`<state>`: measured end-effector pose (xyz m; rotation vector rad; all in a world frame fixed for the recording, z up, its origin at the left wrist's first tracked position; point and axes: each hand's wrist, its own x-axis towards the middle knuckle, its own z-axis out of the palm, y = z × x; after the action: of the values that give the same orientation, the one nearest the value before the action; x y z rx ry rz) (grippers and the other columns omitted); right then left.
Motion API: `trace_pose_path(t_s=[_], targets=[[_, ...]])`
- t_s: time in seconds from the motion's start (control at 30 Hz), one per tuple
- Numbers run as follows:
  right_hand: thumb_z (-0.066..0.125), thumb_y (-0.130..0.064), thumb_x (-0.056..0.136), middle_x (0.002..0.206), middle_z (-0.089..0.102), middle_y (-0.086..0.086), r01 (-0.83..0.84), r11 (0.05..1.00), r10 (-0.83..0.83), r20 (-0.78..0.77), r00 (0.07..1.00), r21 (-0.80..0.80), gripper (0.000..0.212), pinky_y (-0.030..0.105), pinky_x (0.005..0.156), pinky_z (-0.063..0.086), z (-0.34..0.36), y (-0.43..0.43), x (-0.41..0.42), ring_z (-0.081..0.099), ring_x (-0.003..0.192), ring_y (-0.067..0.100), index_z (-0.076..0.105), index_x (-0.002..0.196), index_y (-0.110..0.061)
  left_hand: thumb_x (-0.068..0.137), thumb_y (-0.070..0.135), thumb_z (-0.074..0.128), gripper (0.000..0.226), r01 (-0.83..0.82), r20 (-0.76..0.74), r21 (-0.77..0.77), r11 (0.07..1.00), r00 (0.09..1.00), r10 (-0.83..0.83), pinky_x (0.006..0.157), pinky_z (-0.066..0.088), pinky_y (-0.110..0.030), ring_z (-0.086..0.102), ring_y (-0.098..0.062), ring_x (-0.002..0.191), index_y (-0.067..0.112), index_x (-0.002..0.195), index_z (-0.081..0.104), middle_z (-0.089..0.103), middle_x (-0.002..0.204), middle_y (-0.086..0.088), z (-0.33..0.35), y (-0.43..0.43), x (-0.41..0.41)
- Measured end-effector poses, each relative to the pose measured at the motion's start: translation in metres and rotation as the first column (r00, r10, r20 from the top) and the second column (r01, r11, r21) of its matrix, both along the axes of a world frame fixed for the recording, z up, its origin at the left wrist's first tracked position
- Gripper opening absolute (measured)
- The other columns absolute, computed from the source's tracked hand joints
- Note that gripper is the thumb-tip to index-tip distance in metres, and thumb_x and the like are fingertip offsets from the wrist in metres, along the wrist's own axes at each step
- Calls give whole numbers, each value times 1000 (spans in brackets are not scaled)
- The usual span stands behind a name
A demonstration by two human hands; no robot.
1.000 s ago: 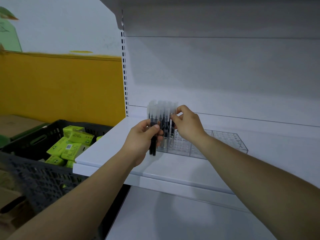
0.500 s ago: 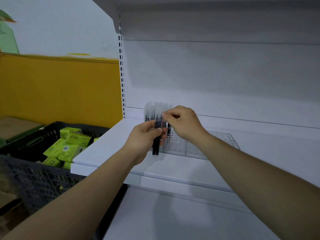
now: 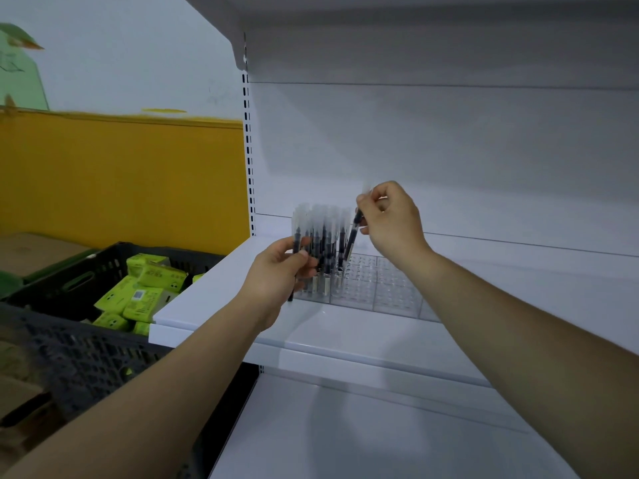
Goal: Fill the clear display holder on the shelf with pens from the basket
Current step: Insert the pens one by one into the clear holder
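A clear display holder (image 3: pixel 378 288) with a grid of holes lies on the white shelf (image 3: pixel 345 326). Several black pens with frosted caps (image 3: pixel 325 233) stand upright at its left end. My left hand (image 3: pixel 280 271) grips a small bunch of pens in front of the holder's left corner. My right hand (image 3: pixel 394 223) is raised above the holder and pinches one black pen (image 3: pixel 353 233) near its cap, tilted with its tip over the holes just right of the standing pens. A dark plastic basket (image 3: pixel 62 344) sits to the left, below shelf level.
Lime-green boxes (image 3: pixel 141 295) fill the basket; no loose pens show inside it. Another white shelf (image 3: pixel 363 437) lies below and one juts out overhead. A slotted upright (image 3: pixel 248 150) marks the shelf's left edge. The right part of the holder has bare holes.
My right hand drew a single pen out of the bunch in my left hand and lifted it up and to the right over the holder. My left hand stayed in place.
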<state>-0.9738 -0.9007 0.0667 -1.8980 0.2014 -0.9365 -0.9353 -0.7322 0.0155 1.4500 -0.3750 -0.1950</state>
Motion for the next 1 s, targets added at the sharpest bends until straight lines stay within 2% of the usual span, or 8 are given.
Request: trace_pose_path(t_s=[0.1, 0.2, 0.37, 0.5, 0.6, 0.77, 0.9, 1.0], targets=[[58, -25, 95, 81, 64, 3, 0, 1000, 1, -38, 999, 16, 18, 44, 80, 57, -8, -3, 5, 68, 71, 23, 48, 81, -24, 100, 9, 47, 25, 31, 7, 16, 999, 999, -31, 67, 49, -30, 53, -19, 71, 18, 119, 61, 61, 76, -6, -2, -1, -2], [57, -25, 96, 84, 64, 5, -3, 1000, 4, -35, 999, 31, 17, 37, 75, 59, -11, -4, 9, 67, 66, 19, 48, 81, -23, 100, 4, 44, 27, 35, -22, -2, 999, 999, -35, 64, 42, -29, 47, -17, 66, 18, 116, 61, 59, 72, -5, -3, -4, -3], [56, -28, 96, 86, 65, 1, -2, 996, -8, -104, 995, -95, 15, 36, 75, 55, -18, -1, 15, 67, 79, 25, 48, 84, -23, 98, -5, 32, 38, 68, -69, -43, 997, 995, -71, 69, 46, -32, 51, -17, 67, 18, 112, 60, 60, 74, -5, -2, -6, -2], [59, -29, 94, 85, 62, -1, 9, 988, -33, -151, 988, -152, 15, 37, 76, 53, -32, 0, 20, 65, 84, 25, 52, 85, -20, 99, -2, 37, 29, 98, -25, -33, 995, 995, -99, 72, 50, -33, 59, -15, 70, 16, 114, 54, 67, 85, -3, -6, -6, -2], [60, -31, 93, 82, 61, 0, 6, 989, -37, -201, 979, -148, 19, 39, 75, 54, -42, 2, 23, 66, 83, 26, 50, 78, -26, 100, 1, 38, 20, 103, -34, -35, 994, 994, -104, 72, 52, -33, 63, -16, 75, 13, 109, 52, 69, 92, -4, -7, -6, -2], [60, -34, 93, 87, 65, 4, 1, 986, -42, -235, 971, -170, 17, 39, 75, 55, -43, 1, 24, 66, 83, 24, 53, 82, -22, 99, 1, 43, 17, 95, -45, -50, 994, 994, -97, 83, 54, -44, 65, -19, 79, 11, 106, 55, 65, 95, -7, -9, -6, 1], [63, -36, 91, 81, 60, -4, 24, 984, -64, -228, 972, -174, 20, 28, 69, 48, -41, 1, 18, 59, 76, 13, 55, 94, -17, 98, 2, 47, 20, 75, -5, -7, 997, 997, -75, 80, 56, -42, 62, -16, 73, 12, 109, 60, 63, 88, -5, -10, -6, 0], [63, -35, 91, 79, 59, -7, 58, 987, -75, -111, 991, -150, 17, 15, 62, 42, -33, 5, 7, 52, 70, 3, 59, 90, -19, 97, 0, 48, 22, 81, 15, -5, 997, 997, -81, 77, 55, -38, 58, -17, 73, 15, 100, 63, 62, 76, 0, -9, -6, -3]])
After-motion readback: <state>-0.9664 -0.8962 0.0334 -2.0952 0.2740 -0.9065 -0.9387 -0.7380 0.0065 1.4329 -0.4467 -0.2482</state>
